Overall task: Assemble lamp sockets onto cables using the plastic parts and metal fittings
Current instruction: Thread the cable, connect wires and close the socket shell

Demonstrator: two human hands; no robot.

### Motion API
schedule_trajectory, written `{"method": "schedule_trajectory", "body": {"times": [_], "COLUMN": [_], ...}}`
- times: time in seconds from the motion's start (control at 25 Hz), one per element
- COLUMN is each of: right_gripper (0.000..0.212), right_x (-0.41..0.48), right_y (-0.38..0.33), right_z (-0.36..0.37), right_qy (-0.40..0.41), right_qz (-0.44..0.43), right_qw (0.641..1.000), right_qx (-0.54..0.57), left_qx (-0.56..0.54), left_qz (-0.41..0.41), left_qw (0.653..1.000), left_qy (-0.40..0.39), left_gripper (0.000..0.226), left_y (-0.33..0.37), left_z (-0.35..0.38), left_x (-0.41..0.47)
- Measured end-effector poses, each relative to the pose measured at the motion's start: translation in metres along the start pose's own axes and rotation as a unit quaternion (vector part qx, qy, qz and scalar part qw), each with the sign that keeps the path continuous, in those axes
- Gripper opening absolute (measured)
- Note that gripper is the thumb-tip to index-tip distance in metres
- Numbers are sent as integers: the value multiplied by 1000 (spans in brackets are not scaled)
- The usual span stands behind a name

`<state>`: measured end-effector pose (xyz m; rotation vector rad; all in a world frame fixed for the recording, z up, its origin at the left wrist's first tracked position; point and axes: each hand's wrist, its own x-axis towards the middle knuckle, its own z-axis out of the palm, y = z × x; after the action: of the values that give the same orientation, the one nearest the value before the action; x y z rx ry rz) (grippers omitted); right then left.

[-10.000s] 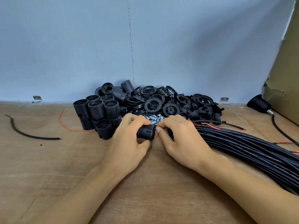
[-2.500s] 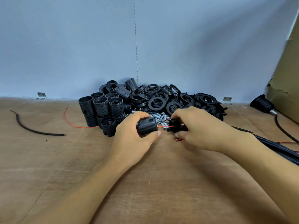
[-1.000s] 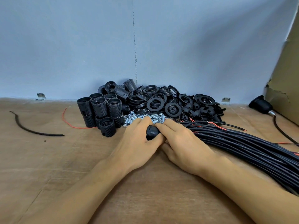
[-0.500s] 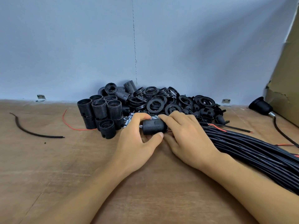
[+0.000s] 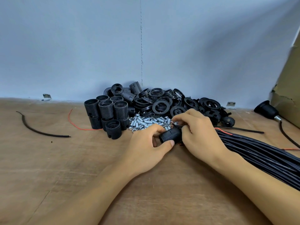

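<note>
My left hand (image 5: 146, 148) grips a black threaded socket shell (image 5: 170, 135) lying sideways just above the wooden table (image 5: 65, 168), thumb under it and fingers over it. My right hand (image 5: 199, 133) covers the shell's right end, its fingertips pinching something small at the edge of the metal fittings (image 5: 149, 121); what they pinch is hidden. A bundle of black cables (image 5: 259, 153) runs from under my right hand to the lower right, with a red wire end (image 5: 224, 131) showing.
Upright socket shells (image 5: 105, 114) stand left of the fittings, and a heap of black rings and caps (image 5: 175, 103) lies behind. A loose black cable scrap (image 5: 40, 130) and red wire (image 5: 73, 122) lie left. A finished socket (image 5: 266, 110) and cardboard box (image 5: 289, 88) sit right.
My right hand's fingers have lifted off the shell's top and curled toward the metal fittings. My left hand has turned the shell slightly and kept hold of it.
</note>
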<state>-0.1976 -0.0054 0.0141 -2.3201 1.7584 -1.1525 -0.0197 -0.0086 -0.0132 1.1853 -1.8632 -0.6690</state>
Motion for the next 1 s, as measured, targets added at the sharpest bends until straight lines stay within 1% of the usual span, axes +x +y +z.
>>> {"method": "schedule_trajectory", "body": {"times": [0.08,0.12,0.2,0.28,0.36,0.4,0.48,0.56,0.6,0.64,0.72,0.76,0.84,0.92,1.0], "right_gripper": [31,29,34,43,43,40,31,25,25,24,18,13,5,5,10], "right_x": [6,12,28,47,61,66,71,70,68,65,58,53,39,20,1], "right_y": [-3,-4,-3,-5,-8,-10,-13,-14,-13,-13,-14,-14,-14,-9,-3], "right_z": [2,3,6,10,14,16,17,16,15,14,7,2,-6,-12,-17], "right_qy": [42,45,5,-65,-113,-119,-107,-62,-27,13,70,78,53,6,-24], "right_qz": [11,15,30,48,44,35,14,-6,-10,-6,20,28,13,-20,-51], "right_qw": [998,998,999,996,986,983,979,980,985,993,997,993,988,990,989], "right_qx": [37,36,15,-37,-111,-137,-175,-187,-167,-121,19,83,141,142,133], "left_qx": [-9,-12,-13,-2,5,8,18,26,29,27,-9,-48,-137,-205,-252], "left_qz": [5,8,12,22,32,36,42,46,46,43,18,-1,-34,-48,-49], "left_qw": [1000,1000,1000,999,998,998,998,997,998,998,1000,999,990,978,966], "left_qy": [0,0,-7,-27,-44,-49,-51,-47,-42,-33,-11,-5,0,-2,-14], "left_gripper": [29,28,30,34,37,37,38,40,41,42,42,43,46,49,49], "left_y": [0,0,1,2,2,1,1,0,0,0,0,0,1,2,6], "left_z": [0,-1,0,-3,-4,-5,-5,-5,-5,-5,-5,-6,-9,-11,-9], "left_x": [0,0,-1,-3,-4,-3,-3,-2,-2,-2,-2,-1,-1,1,1]}}
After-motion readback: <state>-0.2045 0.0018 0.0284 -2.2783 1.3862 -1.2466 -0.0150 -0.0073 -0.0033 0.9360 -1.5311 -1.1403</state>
